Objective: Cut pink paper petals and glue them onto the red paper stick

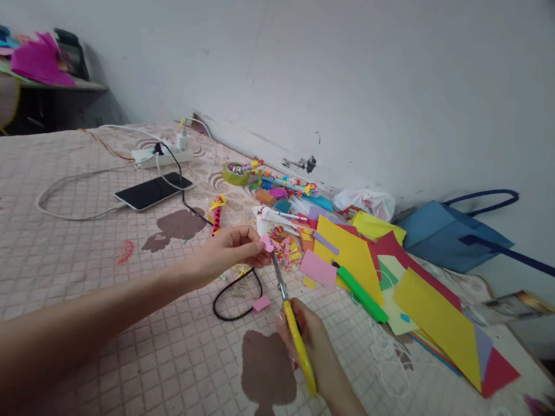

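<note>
One pink paper piece (267,243), pinched in the left hand (232,248), lies at the yellow-handled scissors' (295,331) tips. The right hand (311,339) wraps the handles, blades angled forward-left.

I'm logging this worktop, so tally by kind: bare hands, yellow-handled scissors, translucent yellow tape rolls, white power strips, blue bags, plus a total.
Bare hands: 2 (left hand, right hand)
Yellow-handled scissors: 1
Translucent yellow tape roll: 1
White power strip: 1
Blue bag: 1
Total: 6
</note>
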Tool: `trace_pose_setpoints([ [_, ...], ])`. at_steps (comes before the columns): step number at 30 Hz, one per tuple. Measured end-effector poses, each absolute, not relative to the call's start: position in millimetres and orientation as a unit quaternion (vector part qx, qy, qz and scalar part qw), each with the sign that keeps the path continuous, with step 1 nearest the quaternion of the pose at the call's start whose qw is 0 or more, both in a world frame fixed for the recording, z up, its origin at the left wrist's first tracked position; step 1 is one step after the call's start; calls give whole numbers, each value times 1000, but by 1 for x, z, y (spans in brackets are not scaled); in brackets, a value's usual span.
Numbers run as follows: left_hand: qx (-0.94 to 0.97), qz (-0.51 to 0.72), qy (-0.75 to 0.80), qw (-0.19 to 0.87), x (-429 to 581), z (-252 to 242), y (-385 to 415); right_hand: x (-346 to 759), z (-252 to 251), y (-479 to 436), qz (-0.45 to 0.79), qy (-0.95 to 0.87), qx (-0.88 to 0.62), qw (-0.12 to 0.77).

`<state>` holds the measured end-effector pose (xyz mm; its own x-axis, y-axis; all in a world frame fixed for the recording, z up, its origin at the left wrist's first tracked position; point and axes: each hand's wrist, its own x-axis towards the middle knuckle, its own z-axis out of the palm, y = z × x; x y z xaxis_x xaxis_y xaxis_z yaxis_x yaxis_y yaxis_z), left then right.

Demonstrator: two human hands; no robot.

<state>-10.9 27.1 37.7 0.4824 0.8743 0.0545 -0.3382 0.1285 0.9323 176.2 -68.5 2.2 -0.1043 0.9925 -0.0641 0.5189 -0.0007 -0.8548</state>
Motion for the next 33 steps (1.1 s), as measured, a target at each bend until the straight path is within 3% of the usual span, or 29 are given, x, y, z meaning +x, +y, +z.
trace_pose_setpoints([
  [33, 492, 434, 290, 696, -12, 36, 27, 174, 0, -69, 365, -638, -603, 311],
])
